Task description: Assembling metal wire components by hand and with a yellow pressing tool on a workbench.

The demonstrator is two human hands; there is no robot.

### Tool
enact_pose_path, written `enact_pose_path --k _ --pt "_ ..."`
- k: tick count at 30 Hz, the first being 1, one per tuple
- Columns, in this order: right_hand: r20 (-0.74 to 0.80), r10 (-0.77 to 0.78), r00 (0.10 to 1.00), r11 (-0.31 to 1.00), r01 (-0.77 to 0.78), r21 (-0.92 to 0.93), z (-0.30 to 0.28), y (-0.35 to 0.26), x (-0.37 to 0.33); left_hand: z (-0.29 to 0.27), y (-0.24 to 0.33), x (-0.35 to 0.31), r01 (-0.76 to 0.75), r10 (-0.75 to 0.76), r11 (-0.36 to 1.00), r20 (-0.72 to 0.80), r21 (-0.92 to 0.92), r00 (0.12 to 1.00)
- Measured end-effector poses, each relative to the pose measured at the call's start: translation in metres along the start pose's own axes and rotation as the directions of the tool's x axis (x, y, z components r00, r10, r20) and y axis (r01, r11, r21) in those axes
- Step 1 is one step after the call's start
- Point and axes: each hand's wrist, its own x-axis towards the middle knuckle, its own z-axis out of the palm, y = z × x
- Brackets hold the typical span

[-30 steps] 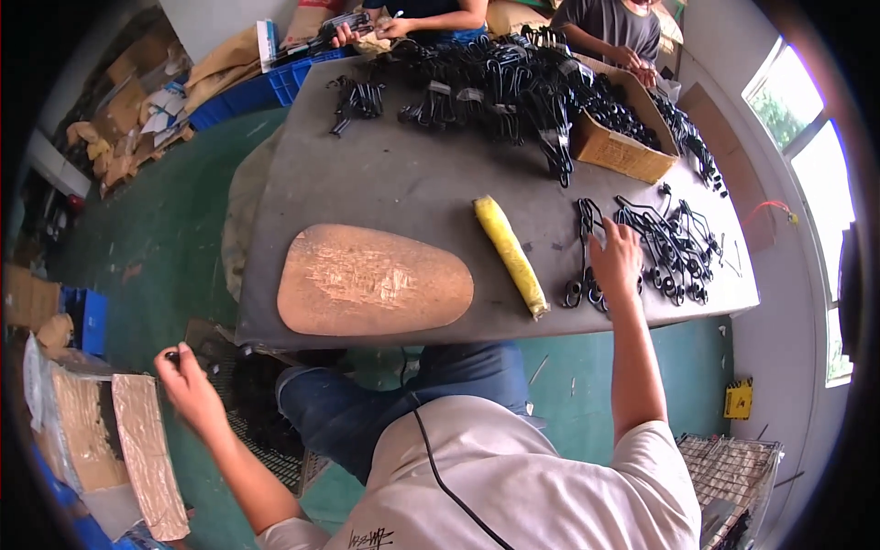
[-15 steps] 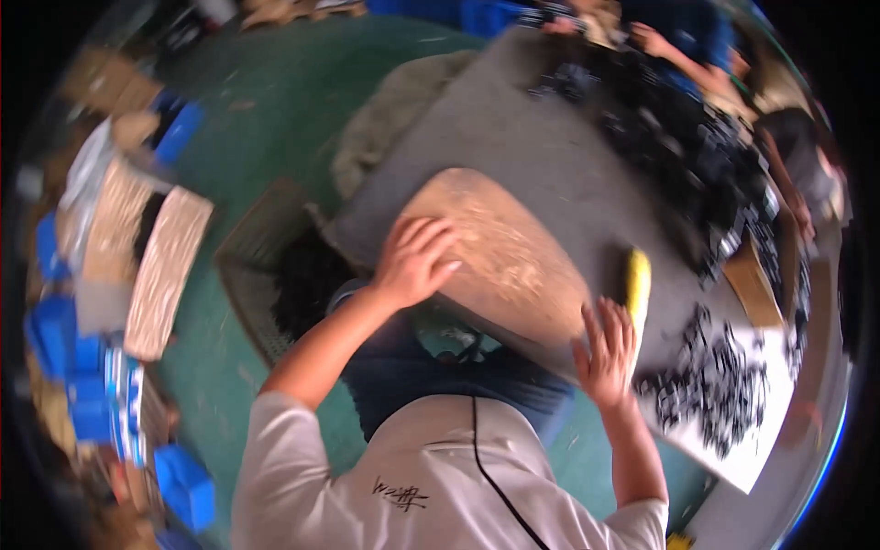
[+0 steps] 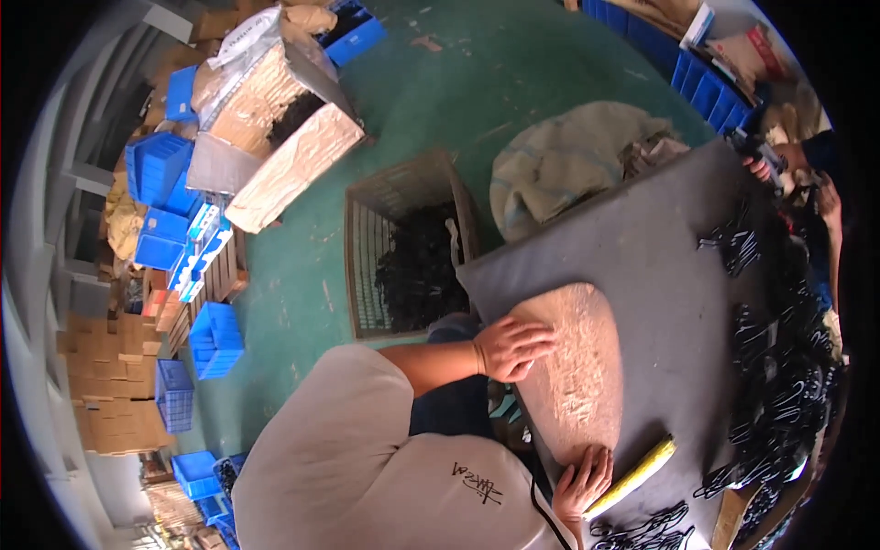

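Note:
A tan board with rounded ends and a rough, scored middle lies on the grey tabletop, along its near edge. My left hand rests on the board's left side, fingers stretched flat over its rim. At the board's near end, my right hand lies with fingers spread across the edge. Neither hand holds anything that I can see. Just right of my right hand is a long yellow stick-shaped thing. Thin black looped pieces are scattered below it.
A large heap of black pieces covers the grey table's right side, where another person's hand works. Left of the table stand a crate with black pieces inside and a pale sack. Blue bins and cartons line the left.
The view has swung to the left, bringing in more floor, bins and the crate. Both hands remain at the board, with the right fingers now farther onto its near end.

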Motion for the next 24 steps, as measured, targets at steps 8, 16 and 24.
enact_pose_path --k 8,16,24 --pt "-0.248 -0.156 0.956 0.987 0.141 -0.080 -0.018 -0.011 0.009 0.027 0.012 -0.021 -0.027 0.028 1.000 -0.151 0.010 0.988" --pt "-0.211 0.058 0.976 0.998 -0.057 0.009 0.004 -0.023 -0.007 0.007 0.012 -0.001 -0.054 0.025 0.989 -0.202 -0.139 0.979" --pt "-0.212 0.226 0.951 0.965 -0.189 0.179 -0.027 -0.034 -0.034 0.017 0.017 -0.002 0.034 -0.070 0.955 -0.110 -0.295 0.991"
